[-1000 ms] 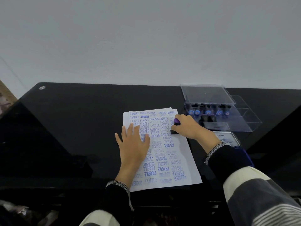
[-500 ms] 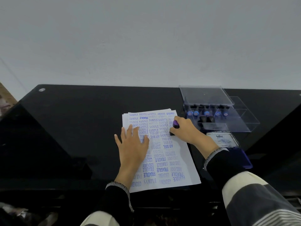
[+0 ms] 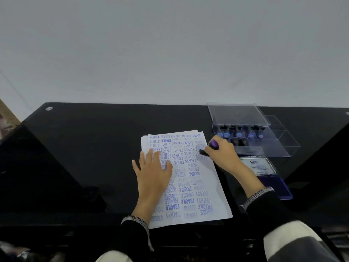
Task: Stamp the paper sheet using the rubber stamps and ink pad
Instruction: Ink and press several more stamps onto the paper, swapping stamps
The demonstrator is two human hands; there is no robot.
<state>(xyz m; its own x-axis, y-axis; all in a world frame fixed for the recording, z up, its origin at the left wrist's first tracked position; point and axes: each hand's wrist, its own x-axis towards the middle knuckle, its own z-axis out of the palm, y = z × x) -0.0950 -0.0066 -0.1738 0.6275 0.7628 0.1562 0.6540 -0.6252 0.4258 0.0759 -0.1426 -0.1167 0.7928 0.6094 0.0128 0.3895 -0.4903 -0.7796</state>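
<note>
My left hand (image 3: 153, 173) lies flat on the paper sheet (image 3: 205, 186) at the desk (image 3: 85, 148) front edge; my right hand (image 3: 223, 155) grips a rubber stamp (image 3: 209, 148) — tilted at the sheet's right edge — near the ink pad (image 3: 272, 183).

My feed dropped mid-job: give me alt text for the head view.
Right hand grips a purple-handled rubber stamp at the paper sheet's right edge; left hand lies flat on the sheet. Clear stamp case and open ink pad sit to the right on the black table.
</note>
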